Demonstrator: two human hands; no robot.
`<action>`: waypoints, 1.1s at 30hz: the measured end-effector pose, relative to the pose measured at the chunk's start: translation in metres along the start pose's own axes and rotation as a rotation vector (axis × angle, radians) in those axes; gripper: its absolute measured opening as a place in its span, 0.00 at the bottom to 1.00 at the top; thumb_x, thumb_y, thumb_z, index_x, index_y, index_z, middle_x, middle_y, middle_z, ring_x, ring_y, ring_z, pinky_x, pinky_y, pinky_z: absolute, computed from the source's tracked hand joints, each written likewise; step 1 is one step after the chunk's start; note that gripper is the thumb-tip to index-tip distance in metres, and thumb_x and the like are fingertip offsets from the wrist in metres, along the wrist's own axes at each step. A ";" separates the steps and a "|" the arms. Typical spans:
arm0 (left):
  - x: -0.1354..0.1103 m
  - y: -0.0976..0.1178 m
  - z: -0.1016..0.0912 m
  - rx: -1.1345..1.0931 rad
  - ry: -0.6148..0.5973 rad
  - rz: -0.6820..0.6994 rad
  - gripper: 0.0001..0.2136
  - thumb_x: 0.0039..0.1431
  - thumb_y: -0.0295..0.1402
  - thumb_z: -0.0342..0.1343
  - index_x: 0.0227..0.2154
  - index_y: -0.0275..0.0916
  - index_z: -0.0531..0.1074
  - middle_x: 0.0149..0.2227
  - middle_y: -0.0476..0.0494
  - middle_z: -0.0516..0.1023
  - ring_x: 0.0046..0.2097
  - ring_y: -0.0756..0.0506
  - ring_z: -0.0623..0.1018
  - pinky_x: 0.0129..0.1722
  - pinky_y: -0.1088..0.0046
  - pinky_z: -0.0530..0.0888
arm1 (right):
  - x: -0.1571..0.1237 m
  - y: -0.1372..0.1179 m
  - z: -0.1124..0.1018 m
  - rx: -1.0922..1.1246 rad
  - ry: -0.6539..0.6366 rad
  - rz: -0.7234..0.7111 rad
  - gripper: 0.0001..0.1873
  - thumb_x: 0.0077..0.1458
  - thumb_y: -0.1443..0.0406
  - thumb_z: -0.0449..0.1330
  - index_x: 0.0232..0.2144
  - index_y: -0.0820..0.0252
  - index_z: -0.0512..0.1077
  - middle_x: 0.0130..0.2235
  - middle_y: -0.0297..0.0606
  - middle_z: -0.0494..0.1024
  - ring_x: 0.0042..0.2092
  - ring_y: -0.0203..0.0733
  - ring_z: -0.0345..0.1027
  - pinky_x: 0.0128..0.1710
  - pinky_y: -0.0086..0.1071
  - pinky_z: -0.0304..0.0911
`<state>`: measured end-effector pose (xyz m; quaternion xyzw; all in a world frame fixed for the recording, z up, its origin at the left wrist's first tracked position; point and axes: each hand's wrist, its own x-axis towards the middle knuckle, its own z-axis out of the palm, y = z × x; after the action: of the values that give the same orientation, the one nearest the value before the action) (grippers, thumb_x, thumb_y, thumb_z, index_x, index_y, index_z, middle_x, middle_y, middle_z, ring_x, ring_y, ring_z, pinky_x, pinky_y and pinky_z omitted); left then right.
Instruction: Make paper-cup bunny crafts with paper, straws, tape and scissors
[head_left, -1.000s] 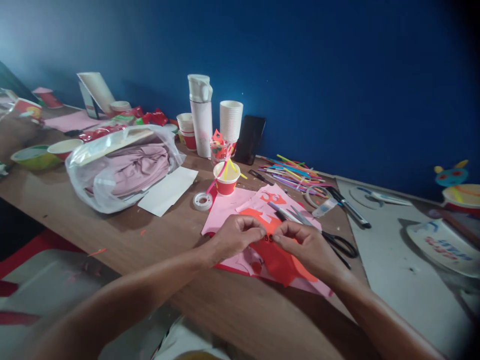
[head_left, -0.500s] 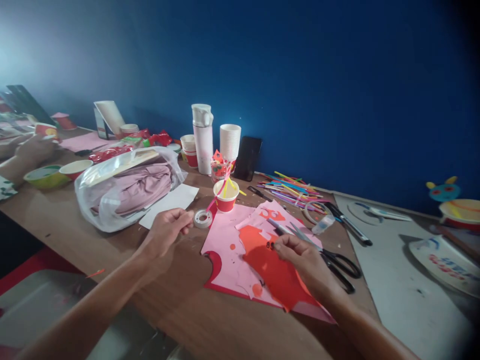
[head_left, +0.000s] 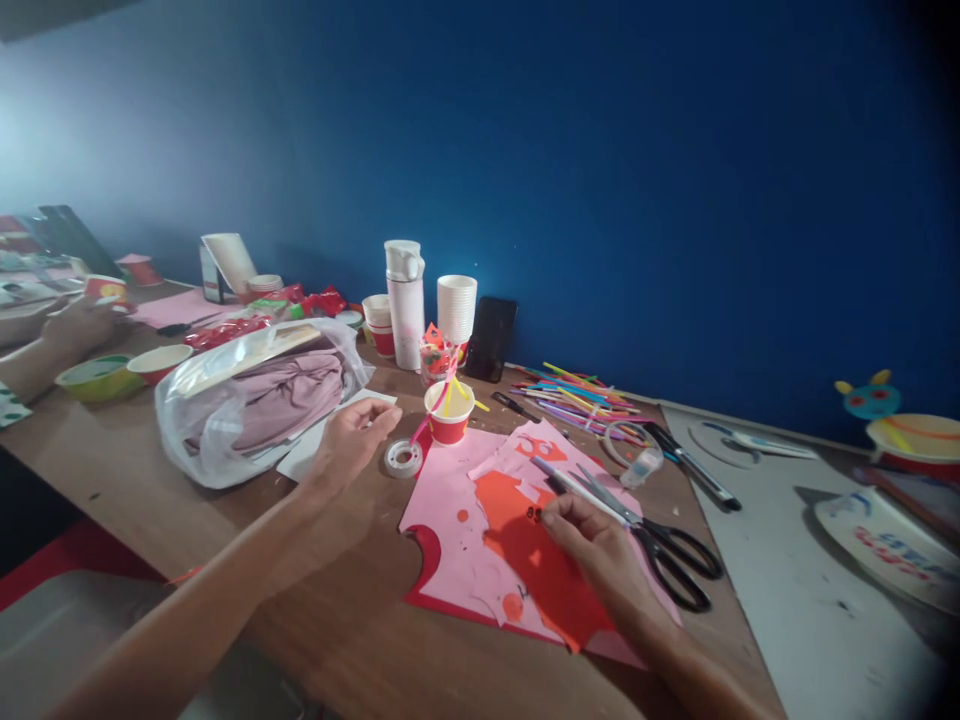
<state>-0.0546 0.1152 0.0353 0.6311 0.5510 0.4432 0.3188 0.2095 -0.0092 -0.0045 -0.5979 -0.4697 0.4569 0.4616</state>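
Note:
My left hand [head_left: 352,442] hangs with loosely curled fingers above a sheet of white paper [head_left: 337,435], just left of a roll of clear tape [head_left: 403,458]. It holds nothing I can see. My right hand [head_left: 589,550] rests on an orange-red paper cut-out [head_left: 525,560], which lies on a pink paper sheet [head_left: 442,540]. Its fingertips pinch a tiny black number-shaped piece [head_left: 533,513]. Just beyond that hand lie a white-handled pen [head_left: 577,490] and black-handled scissors [head_left: 671,560].
A red paper cup [head_left: 448,425] with coloured strips stands behind the pink sheet. A bag of mauve cloth [head_left: 262,405], a white flask [head_left: 405,305], a phone [head_left: 491,340] and several straws [head_left: 577,392] crowd the table. A co-worker's hand [head_left: 79,335] shows far left.
My left hand has left the black piece and moved left, now hovering beside the tape roll. My right hand stays at the piece. The view has tilted upward slightly.

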 end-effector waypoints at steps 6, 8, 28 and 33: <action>0.026 0.015 0.029 0.013 0.068 0.122 0.18 0.45 0.43 0.58 0.38 0.39 0.73 0.40 0.44 0.75 0.39 0.46 0.74 0.37 0.73 0.69 | -0.001 -0.004 0.000 -0.025 -0.006 0.007 0.13 0.47 0.55 0.58 0.23 0.60 0.66 0.21 0.29 0.66 0.23 0.32 0.57 0.23 0.26 0.52; 0.033 0.019 0.038 -0.012 0.061 0.141 0.19 0.44 0.43 0.59 0.39 0.38 0.73 0.42 0.43 0.75 0.42 0.44 0.73 0.40 0.72 0.69 | 0.000 -0.003 0.000 -0.020 -0.018 -0.005 0.13 0.47 0.56 0.58 0.23 0.60 0.66 0.21 0.29 0.66 0.23 0.32 0.58 0.23 0.26 0.53; 0.012 0.004 0.036 0.060 -0.091 0.060 0.23 0.45 0.42 0.58 0.44 0.35 0.68 0.40 0.39 0.75 0.39 0.43 0.75 0.37 0.67 0.71 | -0.001 -0.004 -0.001 -0.002 -0.038 -0.054 0.12 0.49 0.57 0.57 0.24 0.60 0.65 0.24 0.31 0.68 0.27 0.34 0.61 0.27 0.27 0.58; 0.020 0.015 0.047 0.177 -0.017 0.158 0.35 0.41 0.43 0.62 0.52 0.35 0.60 0.51 0.34 0.68 0.50 0.39 0.70 0.49 0.62 0.66 | -0.002 -0.003 -0.002 -0.017 -0.038 -0.073 0.11 0.49 0.58 0.57 0.23 0.60 0.65 0.24 0.31 0.68 0.27 0.34 0.61 0.28 0.27 0.58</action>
<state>-0.0054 0.1357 0.0343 0.7019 0.5339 0.4111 0.2308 0.2107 -0.0107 -0.0012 -0.5756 -0.5039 0.4468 0.4638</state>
